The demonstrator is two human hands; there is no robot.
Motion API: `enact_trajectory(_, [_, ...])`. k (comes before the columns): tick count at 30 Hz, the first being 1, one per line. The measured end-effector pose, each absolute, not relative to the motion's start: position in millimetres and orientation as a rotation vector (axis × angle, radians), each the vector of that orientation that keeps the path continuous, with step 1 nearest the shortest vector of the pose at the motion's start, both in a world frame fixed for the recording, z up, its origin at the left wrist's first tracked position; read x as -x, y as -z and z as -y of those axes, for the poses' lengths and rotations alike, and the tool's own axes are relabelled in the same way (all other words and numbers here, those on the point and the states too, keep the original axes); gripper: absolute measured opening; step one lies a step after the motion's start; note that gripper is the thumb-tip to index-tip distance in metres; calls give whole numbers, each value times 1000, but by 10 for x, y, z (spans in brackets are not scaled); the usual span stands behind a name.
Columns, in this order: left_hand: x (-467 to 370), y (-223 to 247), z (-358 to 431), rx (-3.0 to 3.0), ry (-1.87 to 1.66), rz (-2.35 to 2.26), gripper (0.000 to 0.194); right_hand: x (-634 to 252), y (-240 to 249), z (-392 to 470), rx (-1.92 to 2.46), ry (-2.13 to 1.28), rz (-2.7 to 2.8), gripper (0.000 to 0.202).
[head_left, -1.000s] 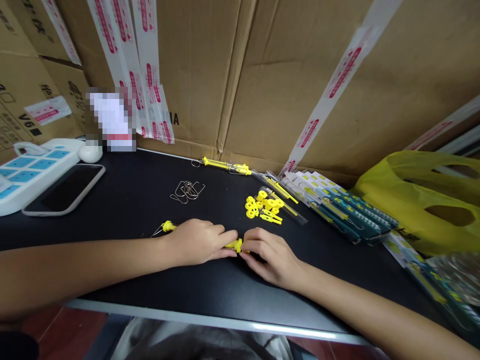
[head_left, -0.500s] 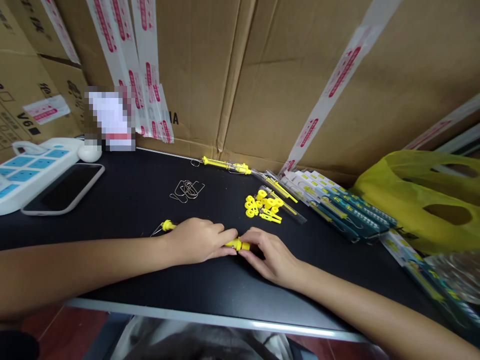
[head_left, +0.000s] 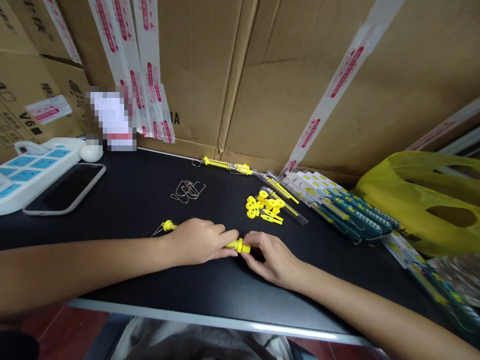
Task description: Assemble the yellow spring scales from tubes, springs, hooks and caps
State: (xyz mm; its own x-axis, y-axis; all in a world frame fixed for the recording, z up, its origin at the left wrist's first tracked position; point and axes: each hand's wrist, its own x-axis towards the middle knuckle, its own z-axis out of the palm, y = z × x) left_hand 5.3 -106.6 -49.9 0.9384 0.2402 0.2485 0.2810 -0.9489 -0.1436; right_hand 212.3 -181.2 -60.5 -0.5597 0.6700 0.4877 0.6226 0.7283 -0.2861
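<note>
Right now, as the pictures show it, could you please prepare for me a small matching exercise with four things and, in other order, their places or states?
Things
1) left hand
2) phone
3) bent wires
4) plastic bag

Places or states
A) yellow, thin, with loop handles, at the right of the picture
B) lying beside the white power strip
C) closed around the yellow tool
D) metallic, tangled together in a small heap

Right pairs: 1-C, 2-B, 3-D, 4-A
</note>
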Motion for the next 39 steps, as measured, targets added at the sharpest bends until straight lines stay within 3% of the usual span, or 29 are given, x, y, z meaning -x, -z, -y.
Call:
enact_trajectory(3, [-51, 497, 1065, 2912, 324, 402, 34, -2130, 597, 1808, 1032, -41, 2359, 8])
enact_trajectory(9, [-52, 495, 1070, 2908, 327, 385, 32, -2119, 542, 1814, 1200, 76, 2428, 32])
enact_trajectory(15, [-55, 503, 1064, 2911, 333, 399, 34, -2118, 522, 1822, 1220, 160, 2491, 41])
enact_trajectory(19, [-53, 502, 1069, 2908, 354, 380, 33, -2100, 515, 1833, 1197, 168, 2481, 34])
enact_trajectory(26, [-53, 502, 1070, 2918, 345, 363, 33, -2083, 502, 1872, 997, 204, 2365, 6])
enact_trajectory(33, [-50, 500, 1062, 2940, 391, 357, 35, -2084, 536, 1844, 982, -30, 2335, 11])
enact_trajectory(39, [-57, 501, 1062, 2922, 360, 376, 35, -2095, 537, 1836, 1026, -18, 2356, 5])
